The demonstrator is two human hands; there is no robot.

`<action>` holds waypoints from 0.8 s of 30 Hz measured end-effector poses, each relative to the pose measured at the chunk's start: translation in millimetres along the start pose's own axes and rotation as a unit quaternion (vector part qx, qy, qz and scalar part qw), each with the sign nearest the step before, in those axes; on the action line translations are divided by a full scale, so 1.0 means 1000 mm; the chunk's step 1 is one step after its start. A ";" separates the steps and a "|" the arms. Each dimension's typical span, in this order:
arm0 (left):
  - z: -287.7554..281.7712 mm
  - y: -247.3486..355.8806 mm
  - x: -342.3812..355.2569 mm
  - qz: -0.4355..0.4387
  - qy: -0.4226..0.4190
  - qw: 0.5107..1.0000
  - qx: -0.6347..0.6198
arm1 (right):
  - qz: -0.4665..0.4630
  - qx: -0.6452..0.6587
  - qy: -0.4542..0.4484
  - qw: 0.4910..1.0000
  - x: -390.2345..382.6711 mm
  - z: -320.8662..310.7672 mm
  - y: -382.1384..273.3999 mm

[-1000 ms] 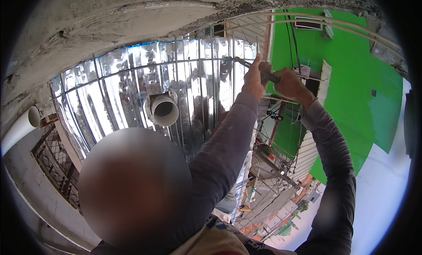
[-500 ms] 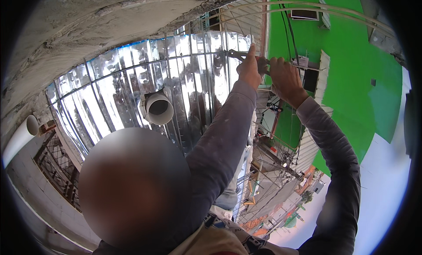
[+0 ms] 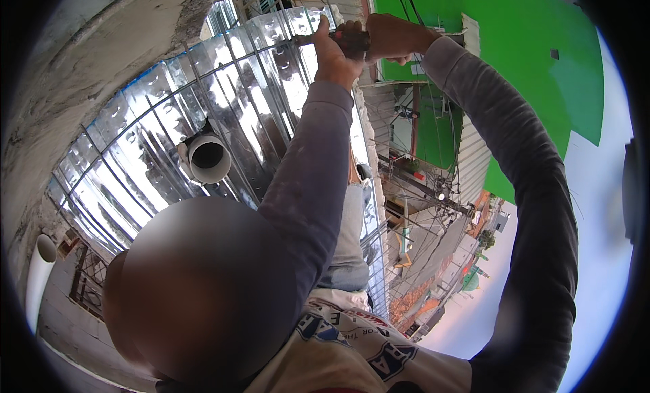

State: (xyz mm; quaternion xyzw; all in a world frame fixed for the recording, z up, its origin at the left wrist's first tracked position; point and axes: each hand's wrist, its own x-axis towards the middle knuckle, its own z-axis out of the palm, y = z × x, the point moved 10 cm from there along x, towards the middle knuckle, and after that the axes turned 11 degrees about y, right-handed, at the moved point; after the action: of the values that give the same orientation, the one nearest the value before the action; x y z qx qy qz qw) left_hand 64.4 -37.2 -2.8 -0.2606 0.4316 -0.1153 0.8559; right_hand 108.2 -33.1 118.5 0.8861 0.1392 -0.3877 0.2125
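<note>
Both arms reach forward to the far edge of a grid of thin steel bars (image 3: 179, 93) over shiny corrugated metal sheets (image 3: 152, 183). My left hand (image 3: 336, 59) is closed round a dark pliers-like tool (image 3: 305, 40), thumb pointing up along it. The tool's head points left, at the bars; whether it bites on a bar or a wire is too small to tell. My right hand (image 3: 394, 38) is a fist at the tool's right end, against the left hand, with its fingers mostly hidden.
A white pipe (image 3: 208, 160) stands up through the bars. Another white pipe (image 3: 40, 278) lies at the left, by a rough concrete wall (image 3: 88, 61). Beyond the right edge are overhead cables (image 3: 443, 179), lower roofs and a green wall (image 3: 528, 74).
Both hands and the tool appear higher and further left, partly because the view has shifted. My right wrist has turned, and its forearm now comes in from the right.
</note>
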 end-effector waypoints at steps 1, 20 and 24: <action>0.006 0.001 -0.013 -0.021 -0.017 1.000 -0.015 | 0.018 0.165 -0.119 0.979 -0.003 0.010 -0.006; 0.001 0.050 0.056 0.107 -0.008 0.992 0.067 | -0.254 -0.203 0.284 0.902 -0.026 -0.030 -0.068; -0.016 0.028 0.039 0.021 0.078 0.996 0.030 | -0.259 -0.270 0.382 0.845 -0.028 -0.005 -0.056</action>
State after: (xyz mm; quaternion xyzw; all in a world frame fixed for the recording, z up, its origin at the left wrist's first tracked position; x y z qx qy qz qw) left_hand 74.1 -35.5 -52.0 -0.2155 0.4990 -0.1299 0.8292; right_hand 69.5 16.2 127.4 0.8036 0.5329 -0.0071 0.2650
